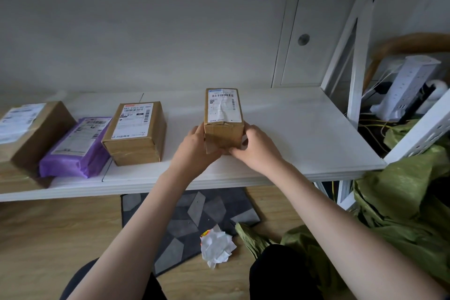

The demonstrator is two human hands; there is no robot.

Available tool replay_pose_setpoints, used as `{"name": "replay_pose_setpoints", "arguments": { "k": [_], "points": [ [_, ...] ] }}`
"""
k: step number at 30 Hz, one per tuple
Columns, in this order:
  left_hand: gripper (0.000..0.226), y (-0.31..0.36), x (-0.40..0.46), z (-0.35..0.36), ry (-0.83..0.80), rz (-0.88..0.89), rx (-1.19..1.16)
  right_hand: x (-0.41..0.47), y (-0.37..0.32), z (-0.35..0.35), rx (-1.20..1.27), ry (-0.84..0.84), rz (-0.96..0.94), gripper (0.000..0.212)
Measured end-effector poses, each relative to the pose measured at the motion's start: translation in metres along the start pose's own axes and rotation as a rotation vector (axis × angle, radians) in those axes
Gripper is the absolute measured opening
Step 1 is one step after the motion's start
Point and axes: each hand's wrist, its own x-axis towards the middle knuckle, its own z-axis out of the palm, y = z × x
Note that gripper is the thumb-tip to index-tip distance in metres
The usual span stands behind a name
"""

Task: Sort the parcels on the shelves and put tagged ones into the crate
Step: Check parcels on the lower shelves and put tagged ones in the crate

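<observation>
A small brown cardboard parcel with a white barcode label on top stands on the white shelf, near its front edge. My left hand grips its near left side and my right hand grips its near right side, fingers curled round the box's lower end. Further left on the shelf lie a larger brown labelled box, a purple plastic mailer with a label, and another brown labelled box at the far left. No crate is in view.
A green woven sack fills the lower right floor. Crumpled white paper lies on a grey patterned mat. White shelf uprights, a power strip tower and cables stand at right. An upper shelf board runs overhead.
</observation>
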Motion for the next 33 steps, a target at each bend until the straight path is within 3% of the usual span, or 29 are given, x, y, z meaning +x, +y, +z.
{"name": "replay_pose_setpoints", "arguments": {
  "k": [4, 9, 18, 26, 33],
  "points": [
    [0.075, 0.005, -0.012, -0.001, 0.181, 0.138, 0.004, -0.010, 0.001, 0.007, -0.090, 0.207, -0.147, 0.075],
    [0.077, 0.008, -0.013, -0.007, 0.219, 0.188, -0.026, -0.014, 0.001, 0.005, -0.092, 0.278, -0.203, 0.075],
    [0.079, 0.005, -0.020, -0.007, 0.224, 0.165, -0.039, -0.015, -0.001, 0.007, -0.049, 0.238, -0.184, 0.079],
    [0.078, -0.018, -0.024, -0.005, 0.121, 0.095, -0.015, -0.012, 0.001, 0.025, 0.034, 0.084, -0.088, 0.065],
    [0.055, -0.034, -0.024, -0.019, 0.124, 0.048, -0.050, 0.003, -0.005, 0.043, 0.047, 0.026, -0.073, 0.057]
  ]
}}
